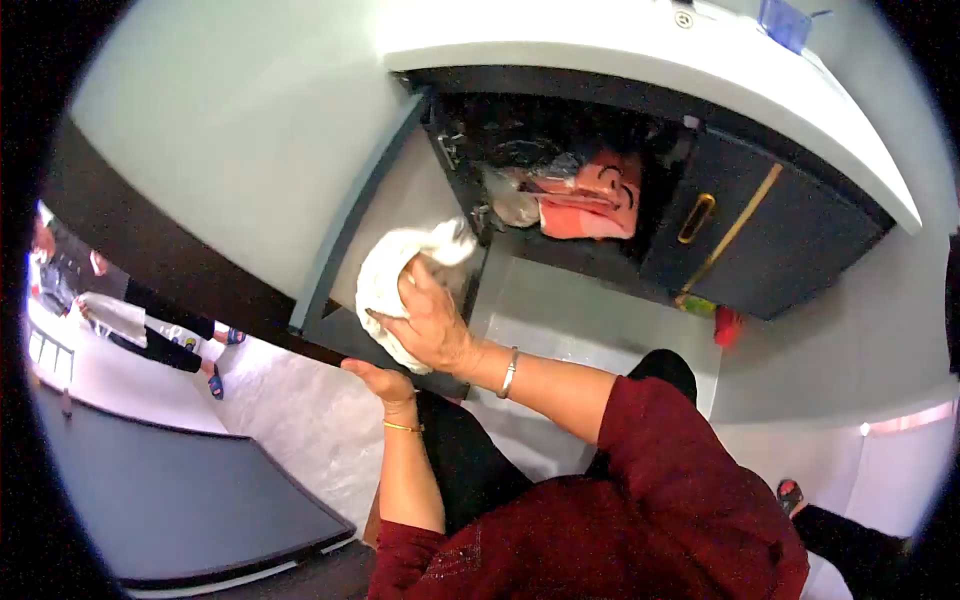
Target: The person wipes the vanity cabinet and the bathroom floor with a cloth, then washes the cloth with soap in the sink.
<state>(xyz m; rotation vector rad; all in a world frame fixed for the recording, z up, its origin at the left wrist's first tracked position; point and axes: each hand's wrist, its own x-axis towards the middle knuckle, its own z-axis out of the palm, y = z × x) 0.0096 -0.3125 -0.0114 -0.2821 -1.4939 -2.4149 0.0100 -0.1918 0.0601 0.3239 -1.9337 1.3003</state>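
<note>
A bunched white cloth (390,270) lies against the inner face of an open cabinet door (365,215). My right hand (430,315) is closed on the cloth, with a silver bangle on the wrist. Just below, my left hand (388,385) is at the lower outer corner of the same door; most of its fingers are hidden, so I cannot tell whether it grips the edge. A gold bracelet circles that wrist. Inside the dark cabinet, a pink-red patterned bag (595,200) sits beside a pale round object (516,208) and clear plastic.
A white countertop (560,65) overhangs the cabinet, with a blue translucent container (785,25) on it. A second cabinet door (735,210) with a gold handle is closed. Something red (728,325) is low on the right. Other people's feet (215,380) show at left and right.
</note>
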